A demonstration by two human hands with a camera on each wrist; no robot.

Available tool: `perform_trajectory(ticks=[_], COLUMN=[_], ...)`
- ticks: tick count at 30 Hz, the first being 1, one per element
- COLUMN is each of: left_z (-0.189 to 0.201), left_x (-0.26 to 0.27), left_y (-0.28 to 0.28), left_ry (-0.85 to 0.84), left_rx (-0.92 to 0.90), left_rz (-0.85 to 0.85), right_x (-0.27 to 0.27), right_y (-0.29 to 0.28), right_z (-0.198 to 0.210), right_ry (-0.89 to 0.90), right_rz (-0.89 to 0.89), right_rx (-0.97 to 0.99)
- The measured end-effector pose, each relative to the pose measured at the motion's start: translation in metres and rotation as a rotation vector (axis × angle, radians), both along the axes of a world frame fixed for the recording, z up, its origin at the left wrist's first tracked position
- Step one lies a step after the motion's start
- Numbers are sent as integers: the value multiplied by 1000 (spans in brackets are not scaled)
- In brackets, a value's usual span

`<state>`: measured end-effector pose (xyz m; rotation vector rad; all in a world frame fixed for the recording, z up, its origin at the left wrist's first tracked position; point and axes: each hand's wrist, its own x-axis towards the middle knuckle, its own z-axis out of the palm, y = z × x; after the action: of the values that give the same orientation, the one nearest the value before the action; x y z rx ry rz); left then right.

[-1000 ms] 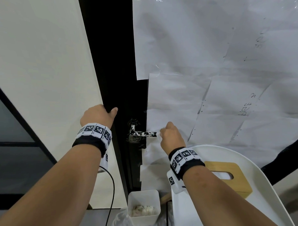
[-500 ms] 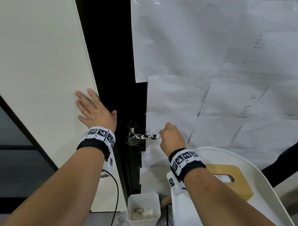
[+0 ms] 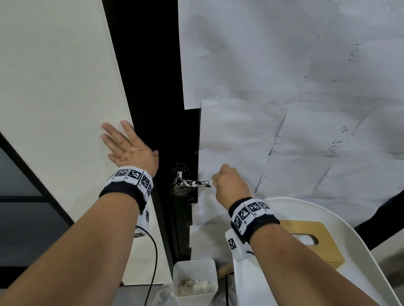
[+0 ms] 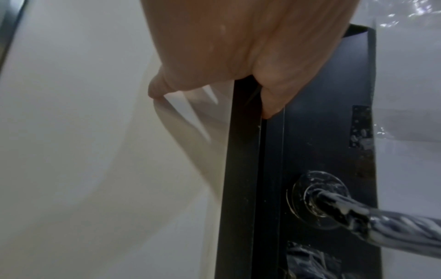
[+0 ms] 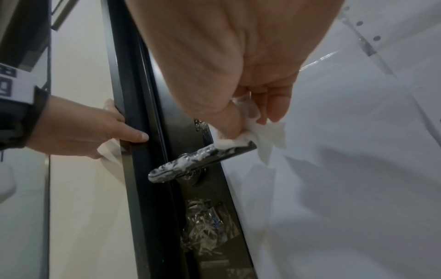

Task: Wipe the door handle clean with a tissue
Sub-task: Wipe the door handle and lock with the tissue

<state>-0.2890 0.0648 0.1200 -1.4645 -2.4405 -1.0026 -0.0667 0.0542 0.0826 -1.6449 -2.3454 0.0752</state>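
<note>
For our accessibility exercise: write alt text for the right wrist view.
A right hand pinches a white tissue against the end of a smeared dark door handle. The left hand rests flat beside the black door frame.

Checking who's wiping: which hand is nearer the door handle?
Right. The right hand presses a tissue on the handle tip; the left hand rests flat on the wall, apart.

A soft, crumpled white tissue is pinched between the fingers of the right hand. Just below them, the door handle is seen as dark glossy metal smeared with white residue. Smooth matt black metal is shown on the door frame under the left thumb. Creased white paper sheets are taped beyond the fingers.
</note>
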Motion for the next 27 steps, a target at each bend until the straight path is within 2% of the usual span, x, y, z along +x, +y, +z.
perform_trajectory(ticks=[7,12,20,27], left_z=[2,1,2,1], left_x=[1,0,0,0], left_y=[-2,-2,-2,-3], left_ry=[-12,-15,-19,-12], left_rx=[-27,-29,-36,-24], left_rz=[-6,-1,1,-11], right_x=[12,4,6,10], right_y=[4,-2,5,3], right_z=[1,-2,-9,-10], right_ry=[55,66,223,232], right_rz=[-121,-26,-174,-268], right_rx=[-39,-61,-217,-300])
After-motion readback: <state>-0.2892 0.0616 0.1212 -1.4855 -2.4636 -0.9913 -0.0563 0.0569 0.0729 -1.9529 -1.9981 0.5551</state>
